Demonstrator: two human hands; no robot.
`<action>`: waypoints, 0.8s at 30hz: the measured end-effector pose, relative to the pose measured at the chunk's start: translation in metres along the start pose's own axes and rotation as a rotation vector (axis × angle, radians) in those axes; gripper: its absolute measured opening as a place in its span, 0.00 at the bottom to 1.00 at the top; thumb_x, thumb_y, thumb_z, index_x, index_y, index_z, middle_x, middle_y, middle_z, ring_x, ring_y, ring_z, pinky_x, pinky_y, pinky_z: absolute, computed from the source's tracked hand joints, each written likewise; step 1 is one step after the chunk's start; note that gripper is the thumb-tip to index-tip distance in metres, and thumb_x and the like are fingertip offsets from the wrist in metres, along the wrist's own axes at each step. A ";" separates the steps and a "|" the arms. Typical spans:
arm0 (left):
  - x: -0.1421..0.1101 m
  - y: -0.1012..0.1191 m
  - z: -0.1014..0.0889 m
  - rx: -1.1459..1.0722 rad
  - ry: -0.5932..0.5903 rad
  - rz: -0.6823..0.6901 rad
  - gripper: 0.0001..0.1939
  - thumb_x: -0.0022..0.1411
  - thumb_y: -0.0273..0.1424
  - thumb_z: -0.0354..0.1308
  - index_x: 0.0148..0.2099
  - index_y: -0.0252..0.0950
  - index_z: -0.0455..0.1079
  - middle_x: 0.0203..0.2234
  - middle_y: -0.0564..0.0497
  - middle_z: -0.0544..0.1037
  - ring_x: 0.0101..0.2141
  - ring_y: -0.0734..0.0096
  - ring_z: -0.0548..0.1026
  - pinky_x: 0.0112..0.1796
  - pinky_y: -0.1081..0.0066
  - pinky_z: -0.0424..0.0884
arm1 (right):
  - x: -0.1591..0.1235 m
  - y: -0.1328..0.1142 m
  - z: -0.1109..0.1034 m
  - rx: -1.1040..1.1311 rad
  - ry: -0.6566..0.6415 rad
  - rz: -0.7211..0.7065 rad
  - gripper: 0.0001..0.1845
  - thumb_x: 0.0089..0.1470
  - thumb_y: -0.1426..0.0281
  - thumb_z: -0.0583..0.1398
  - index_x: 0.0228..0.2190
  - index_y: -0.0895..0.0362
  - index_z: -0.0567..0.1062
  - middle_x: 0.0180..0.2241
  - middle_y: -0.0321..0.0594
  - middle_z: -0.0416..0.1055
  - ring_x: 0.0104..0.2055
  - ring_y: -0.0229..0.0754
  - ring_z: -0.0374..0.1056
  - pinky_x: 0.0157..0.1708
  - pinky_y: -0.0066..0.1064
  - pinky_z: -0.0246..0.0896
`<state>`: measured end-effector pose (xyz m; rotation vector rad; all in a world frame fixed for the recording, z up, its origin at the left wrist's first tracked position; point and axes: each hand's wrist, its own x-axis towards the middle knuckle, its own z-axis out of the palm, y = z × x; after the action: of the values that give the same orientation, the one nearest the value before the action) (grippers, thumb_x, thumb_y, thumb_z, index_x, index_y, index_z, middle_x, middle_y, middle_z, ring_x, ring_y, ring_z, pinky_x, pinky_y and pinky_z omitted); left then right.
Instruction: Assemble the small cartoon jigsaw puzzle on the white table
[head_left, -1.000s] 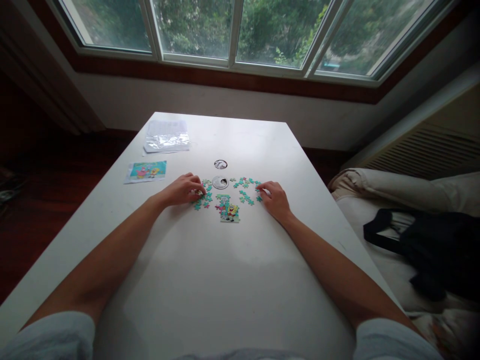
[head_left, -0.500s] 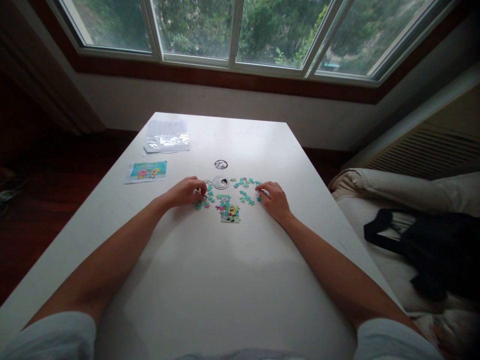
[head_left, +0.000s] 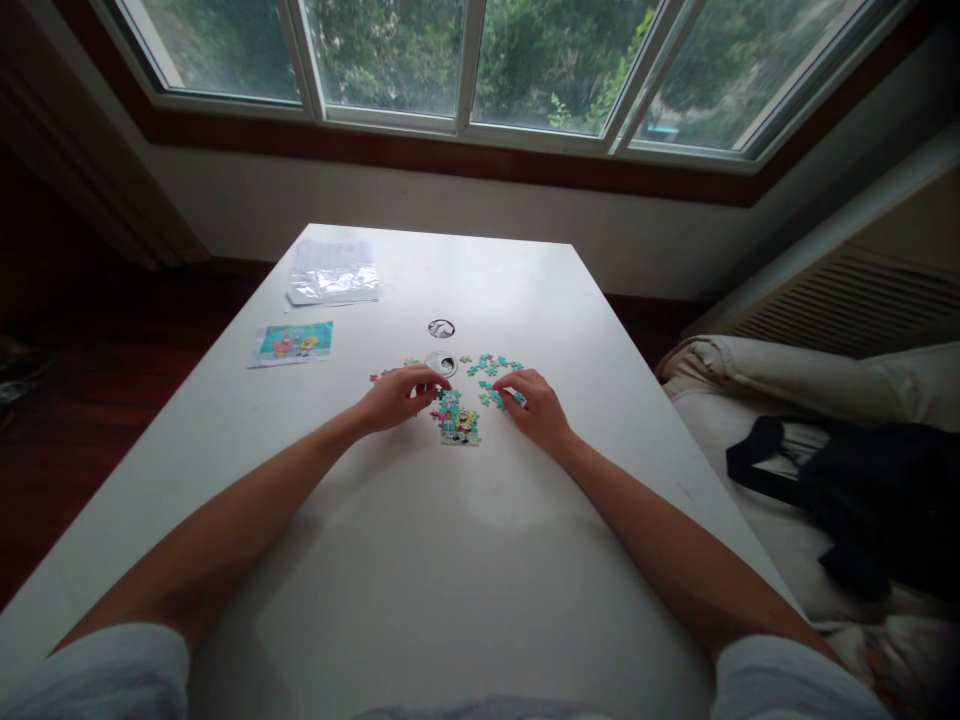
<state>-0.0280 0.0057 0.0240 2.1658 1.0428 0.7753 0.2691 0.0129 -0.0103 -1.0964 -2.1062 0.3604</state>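
Note:
Over the upper left of a partly joined jigsaw puzzle (head_left: 460, 426) with cartoon figures, my left hand (head_left: 401, 395) pinches a small green puzzle piece (head_left: 441, 394) between thumb and fingertips. My right hand (head_left: 537, 408) is just right of the puzzle, its thumb and index finger slightly apart over loose teal puzzle pieces (head_left: 486, 397). No piece can be made out between them. More loose teal pieces (head_left: 504, 364) lie beyond that hand. Several pink and green pieces (head_left: 375, 378) show around my left hand, which partly covers them.
Behind the puzzle, a round grey-rimmed fitting (head_left: 442, 363) and a round hole (head_left: 442, 328) are in the white table (head_left: 480, 560). A cartoon picture sheet (head_left: 292, 343) and a clear plastic bag (head_left: 334, 275) lie at left. A sofa with dark clothing (head_left: 877, 490) stands at right.
My left hand has moved right, from the loose pieces to the top of the joined puzzle, bringing a piece. My right hand has shifted left and slightly nearer.

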 end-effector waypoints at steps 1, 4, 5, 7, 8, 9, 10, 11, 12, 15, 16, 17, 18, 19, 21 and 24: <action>0.000 0.002 0.003 -0.019 0.013 -0.013 0.13 0.65 0.30 0.55 0.47 0.38 0.78 0.32 0.50 0.77 0.29 0.74 0.70 0.33 0.72 0.66 | 0.000 -0.002 0.000 0.012 -0.008 -0.011 0.09 0.62 0.71 0.58 0.38 0.49 0.79 0.39 0.40 0.77 0.46 0.50 0.69 0.50 0.44 0.63; 0.000 0.004 0.012 -0.113 0.061 -0.067 0.09 0.63 0.31 0.58 0.45 0.37 0.76 0.30 0.51 0.77 0.28 0.74 0.70 0.31 0.73 0.66 | 0.000 -0.009 0.001 0.057 -0.024 -0.039 0.08 0.63 0.70 0.58 0.38 0.49 0.78 0.38 0.40 0.77 0.44 0.49 0.70 0.49 0.43 0.64; 0.000 0.005 0.015 -0.157 0.076 -0.083 0.08 0.63 0.31 0.60 0.44 0.37 0.75 0.30 0.51 0.78 0.28 0.74 0.71 0.31 0.73 0.67 | 0.000 -0.011 0.002 0.074 -0.028 -0.048 0.08 0.63 0.70 0.58 0.38 0.49 0.78 0.38 0.40 0.77 0.44 0.48 0.70 0.49 0.43 0.64; 0.000 0.006 0.020 -0.267 0.096 -0.107 0.08 0.61 0.33 0.63 0.42 0.36 0.74 0.30 0.51 0.79 0.30 0.72 0.74 0.33 0.72 0.70 | 0.001 -0.017 0.002 0.107 -0.038 -0.064 0.08 0.64 0.69 0.58 0.38 0.49 0.79 0.38 0.40 0.77 0.44 0.48 0.71 0.48 0.43 0.65; 0.000 0.006 0.022 -0.334 0.103 -0.119 0.08 0.60 0.33 0.64 0.41 0.36 0.73 0.31 0.50 0.79 0.31 0.71 0.76 0.35 0.71 0.72 | 0.001 -0.020 0.002 0.125 -0.045 -0.070 0.08 0.65 0.68 0.58 0.38 0.49 0.79 0.38 0.40 0.77 0.43 0.48 0.71 0.48 0.43 0.65; 0.001 0.007 0.024 -0.400 0.107 -0.133 0.09 0.60 0.33 0.65 0.41 0.36 0.73 0.32 0.49 0.80 0.33 0.70 0.78 0.36 0.70 0.74 | 0.001 -0.024 0.002 0.143 -0.053 -0.077 0.08 0.65 0.66 0.58 0.38 0.49 0.79 0.38 0.41 0.78 0.43 0.48 0.71 0.47 0.43 0.66; 0.001 0.008 0.025 -0.459 0.109 -0.149 0.10 0.60 0.34 0.65 0.42 0.36 0.73 0.33 0.48 0.81 0.34 0.68 0.79 0.38 0.69 0.75 | 0.001 -0.027 0.001 0.162 -0.063 -0.083 0.08 0.65 0.65 0.59 0.38 0.49 0.79 0.38 0.41 0.78 0.44 0.48 0.72 0.47 0.43 0.66; 0.001 0.009 0.027 -0.506 0.108 -0.167 0.11 0.60 0.34 0.65 0.43 0.35 0.73 0.33 0.48 0.81 0.34 0.67 0.80 0.38 0.67 0.76 | 0.001 -0.031 0.001 0.181 -0.072 -0.097 0.08 0.65 0.64 0.59 0.38 0.49 0.79 0.38 0.41 0.78 0.43 0.48 0.72 0.47 0.43 0.66; 0.001 0.011 0.029 -0.537 0.109 -0.184 0.12 0.60 0.35 0.66 0.44 0.35 0.74 0.33 0.47 0.82 0.35 0.66 0.81 0.39 0.67 0.77 | 0.001 -0.034 0.000 0.200 -0.079 -0.111 0.08 0.65 0.63 0.59 0.38 0.49 0.79 0.38 0.41 0.78 0.43 0.47 0.72 0.47 0.43 0.66; 0.001 0.016 0.035 -0.568 0.148 -0.209 0.13 0.59 0.36 0.66 0.44 0.36 0.76 0.35 0.46 0.83 0.36 0.65 0.81 0.40 0.65 0.78 | 0.001 -0.042 0.000 0.237 -0.086 -0.148 0.08 0.65 0.62 0.61 0.37 0.49 0.79 0.37 0.41 0.78 0.42 0.47 0.72 0.46 0.43 0.67; 0.001 0.017 0.037 -0.576 0.166 -0.209 0.12 0.58 0.36 0.67 0.43 0.36 0.76 0.36 0.46 0.83 0.37 0.65 0.81 0.41 0.65 0.78 | 0.001 -0.044 0.000 0.239 -0.086 -0.152 0.08 0.64 0.61 0.61 0.37 0.49 0.79 0.36 0.41 0.78 0.42 0.47 0.72 0.45 0.42 0.67; 0.000 0.019 0.039 -0.581 0.182 -0.211 0.12 0.58 0.36 0.67 0.43 0.36 0.77 0.36 0.46 0.83 0.37 0.65 0.81 0.41 0.65 0.78 | 0.001 -0.045 0.001 0.235 -0.083 -0.151 0.08 0.64 0.60 0.61 0.36 0.49 0.79 0.36 0.40 0.77 0.41 0.46 0.72 0.44 0.42 0.66; 0.000 0.021 0.041 -0.580 0.194 -0.214 0.11 0.58 0.35 0.67 0.42 0.36 0.77 0.36 0.47 0.83 0.36 0.65 0.81 0.40 0.65 0.78 | 0.001 -0.046 0.002 0.225 -0.080 -0.146 0.09 0.64 0.60 0.61 0.36 0.49 0.79 0.35 0.40 0.77 0.40 0.46 0.72 0.44 0.41 0.66; 0.000 0.022 0.043 -0.569 0.200 -0.216 0.10 0.58 0.35 0.67 0.42 0.36 0.77 0.35 0.47 0.83 0.36 0.66 0.80 0.40 0.66 0.77 | 0.000 -0.047 0.002 0.212 -0.077 -0.138 0.09 0.64 0.59 0.62 0.35 0.49 0.79 0.34 0.40 0.77 0.40 0.46 0.71 0.43 0.41 0.66; -0.001 0.024 0.046 -0.516 0.205 -0.216 0.09 0.59 0.34 0.66 0.41 0.37 0.78 0.33 0.48 0.82 0.34 0.67 0.80 0.38 0.67 0.76 | 0.000 -0.047 0.004 0.186 -0.064 -0.120 0.10 0.64 0.59 0.62 0.33 0.50 0.78 0.32 0.40 0.75 0.38 0.45 0.70 0.41 0.40 0.64; -0.003 0.026 0.048 -0.400 0.197 -0.195 0.06 0.60 0.34 0.65 0.40 0.38 0.78 0.33 0.49 0.82 0.36 0.67 0.79 0.38 0.67 0.74 | 0.000 -0.047 0.005 0.177 -0.039 -0.103 0.11 0.64 0.59 0.61 0.32 0.50 0.77 0.32 0.39 0.74 0.37 0.45 0.69 0.40 0.39 0.63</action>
<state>0.0171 -0.0223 0.0116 1.6507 1.0708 1.0209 0.2375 -0.0149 0.0108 -0.8815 -2.1105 0.5107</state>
